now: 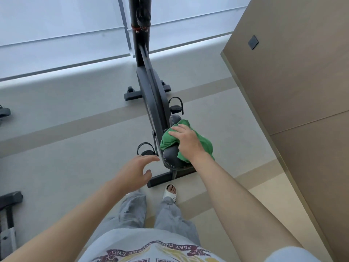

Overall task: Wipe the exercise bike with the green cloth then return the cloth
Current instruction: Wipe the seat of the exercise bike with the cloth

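Two bare hands reached over the black exercise bike (153, 95), which stood on the grey floor (62, 167) with its post rising toward the window. The right hand (187, 141) lay palm-down on the green cloth (204, 143), its fingers (174, 133) nearly straight and spread, pressing the cloth onto the bike's saddle (172, 157). The cloth was bunched over the saddle's top and right side, hanging off the edge there. The left hand (135, 172) hovered just left of the saddle, holding nothing, its fingers (151, 157) loosely extended and slightly parted, thumb curled inward. Its fingertips were near the saddle's edge and the left pedal (146, 150), touching neither. A sandalled foot (171, 191) stood just behind the bike's rear base bar (160, 178).
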Demonstrator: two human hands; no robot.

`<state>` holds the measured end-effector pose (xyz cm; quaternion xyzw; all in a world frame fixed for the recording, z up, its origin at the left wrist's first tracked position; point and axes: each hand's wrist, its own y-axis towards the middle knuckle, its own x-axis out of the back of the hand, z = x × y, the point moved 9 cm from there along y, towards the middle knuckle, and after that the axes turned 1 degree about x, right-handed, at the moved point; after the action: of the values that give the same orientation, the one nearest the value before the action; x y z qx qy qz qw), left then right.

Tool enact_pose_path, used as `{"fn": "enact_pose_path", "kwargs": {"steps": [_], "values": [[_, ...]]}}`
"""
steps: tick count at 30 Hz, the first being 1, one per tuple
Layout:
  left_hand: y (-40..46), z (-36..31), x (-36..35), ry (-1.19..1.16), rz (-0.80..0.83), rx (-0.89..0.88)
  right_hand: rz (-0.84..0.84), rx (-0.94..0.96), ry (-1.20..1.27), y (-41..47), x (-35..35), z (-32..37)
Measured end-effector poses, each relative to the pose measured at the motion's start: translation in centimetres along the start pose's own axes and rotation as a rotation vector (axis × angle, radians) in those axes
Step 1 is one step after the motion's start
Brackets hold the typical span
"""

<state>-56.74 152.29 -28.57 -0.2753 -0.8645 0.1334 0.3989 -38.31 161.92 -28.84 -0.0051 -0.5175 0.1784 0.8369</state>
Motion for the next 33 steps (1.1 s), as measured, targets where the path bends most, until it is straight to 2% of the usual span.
{"fn": "enact_pose_path", "kwargs": {"steps": [2,5,10,15,19,21,25,27,30,33], "values": [[0.5,-0.7,-0.4,0.013,0.006,-0.027,-0.077,-0.137,0.059,-2.5,1.7,-3.5],[1.3,-1.7,-2.1,0.055,0.087,-0.078,-0.104,-0.273,0.11,-8.5,2.1,-7.0],[2.5,-2.2,-4.9,0.179,0.204,-0.103,-0.106,-0.322,0.104,-11.9,-1.0,-4.9],[2.7,-1.4,-5.6,0.249,0.247,-0.117,-0.089,-0.384,0.001,-9.3,-2.3,-3.4],[3.2,-2.0,-5.5,0.267,0.247,-0.134,-0.089,-0.336,-0.079,-4.6,-1.3,-3.6],[3.1,-2.2,-5.4,0.278,0.251,-0.132,-0.099,-0.32,-0.012,-1.7,-0.6,-4.2],[2.9,-2.4,-5.4,0.3,0.277,-0.111,-0.111,-0.366,0.271,1.5,0.4,-5.4],[2.8,-2.5,-5.4,0.306,0.289,-0.107,-0.089,-0.323,0.189,0.4,0.2,-5.0],[2.6,-2.5,-5.4,0.299,0.294,-0.101,-0.055,-0.231,-0.144,-4.3,-1.1,-4.1],[2.5,-2.3,-5.6,0.284,0.3,-0.103,-0.037,-0.203,-0.225,-9.0,-2.6,-4.3]]}}
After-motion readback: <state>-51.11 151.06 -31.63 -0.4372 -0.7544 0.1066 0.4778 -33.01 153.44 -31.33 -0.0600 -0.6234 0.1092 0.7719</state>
